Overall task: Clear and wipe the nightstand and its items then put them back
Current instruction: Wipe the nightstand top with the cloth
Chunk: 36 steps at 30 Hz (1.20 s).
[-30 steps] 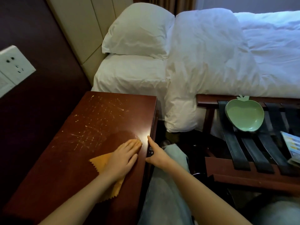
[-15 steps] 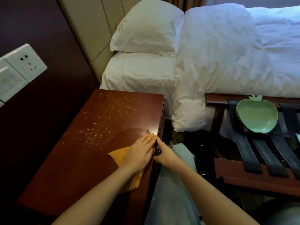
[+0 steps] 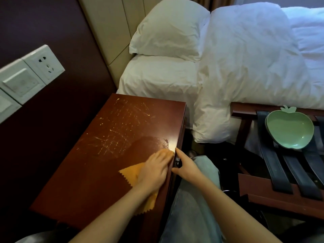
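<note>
Starting at the far left, I see a white wall socket (image 3: pixel 46 65) and switch plates on the wall above the left edge of the nightstand (image 3: pixel 98 163). If the cloth is damp, a careless sweep toward that edge could, I judge, carry moisture close to them. My left hand (image 3: pixel 155 170) lies open with straight fingers, pressing the orange cloth (image 3: pixel 133 175) onto the scratched top at its right edge, about midway along, and a darker, damp-looking patch sits just beyond the fingertips. Pushing further could run the cloth off that edge. My right hand (image 3: pixel 186 166) sits against the same edge beside a small metal fitting (image 3: pixel 177 162). I cannot tell whether it grips anything, and the two hands are near enough to collide. Well to the right, a green apple-shaped dish (image 3: pixel 291 130) rests on the straps of the luggage rack (image 3: pixel 259 192), where a bump from my knee might tip it. No brand, label or writing is readable anywhere.
</note>
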Tool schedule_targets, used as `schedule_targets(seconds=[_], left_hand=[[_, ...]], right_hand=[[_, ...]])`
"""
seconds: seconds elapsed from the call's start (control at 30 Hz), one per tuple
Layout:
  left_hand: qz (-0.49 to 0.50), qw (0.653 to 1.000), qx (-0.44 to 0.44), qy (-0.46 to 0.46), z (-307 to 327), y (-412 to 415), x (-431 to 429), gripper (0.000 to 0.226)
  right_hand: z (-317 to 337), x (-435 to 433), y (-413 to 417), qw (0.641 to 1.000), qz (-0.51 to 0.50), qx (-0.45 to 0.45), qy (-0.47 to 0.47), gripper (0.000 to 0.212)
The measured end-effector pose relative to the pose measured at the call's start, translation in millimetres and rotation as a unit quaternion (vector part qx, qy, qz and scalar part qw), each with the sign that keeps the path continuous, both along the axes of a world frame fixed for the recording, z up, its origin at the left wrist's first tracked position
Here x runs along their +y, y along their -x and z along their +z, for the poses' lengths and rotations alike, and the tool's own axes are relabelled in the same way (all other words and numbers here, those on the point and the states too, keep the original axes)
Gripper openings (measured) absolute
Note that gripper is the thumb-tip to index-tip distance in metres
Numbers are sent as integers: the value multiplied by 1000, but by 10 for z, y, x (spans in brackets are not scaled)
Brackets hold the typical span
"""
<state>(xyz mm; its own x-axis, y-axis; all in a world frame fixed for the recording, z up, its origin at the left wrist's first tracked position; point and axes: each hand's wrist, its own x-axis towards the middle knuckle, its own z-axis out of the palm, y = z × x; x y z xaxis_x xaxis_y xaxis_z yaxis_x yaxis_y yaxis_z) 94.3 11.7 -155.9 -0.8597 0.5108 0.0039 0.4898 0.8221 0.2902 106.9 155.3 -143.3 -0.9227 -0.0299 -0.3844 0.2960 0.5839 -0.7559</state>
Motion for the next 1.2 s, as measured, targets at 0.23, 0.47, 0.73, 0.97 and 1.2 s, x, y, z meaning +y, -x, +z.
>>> schedule_targets(seconds=[0.23, 0.47, 0.73, 0.97, 1.2], left_hand=[[127, 992, 5, 7, -30, -110, -832, 50], [78, 997, 4, 10, -103, -371, -612, 57], [223, 974, 30, -3, -135, -463, -1468, 46], [493, 870, 3, 4, 33, 35, -1220, 49], [127, 992, -4, -27, 41, -343, -766, 45]], right_hand=[[-59, 13, -50, 993, 55, 10, -104, 76], [-69, -99, -219, 954, 149, 72, -249, 68], [-77, -209, -294, 930, 151, 151, -300, 54], [-119, -281, -296, 925, 155, 154, -312, 72], [-129, -314, -264, 918, 194, 128, -322, 98]])
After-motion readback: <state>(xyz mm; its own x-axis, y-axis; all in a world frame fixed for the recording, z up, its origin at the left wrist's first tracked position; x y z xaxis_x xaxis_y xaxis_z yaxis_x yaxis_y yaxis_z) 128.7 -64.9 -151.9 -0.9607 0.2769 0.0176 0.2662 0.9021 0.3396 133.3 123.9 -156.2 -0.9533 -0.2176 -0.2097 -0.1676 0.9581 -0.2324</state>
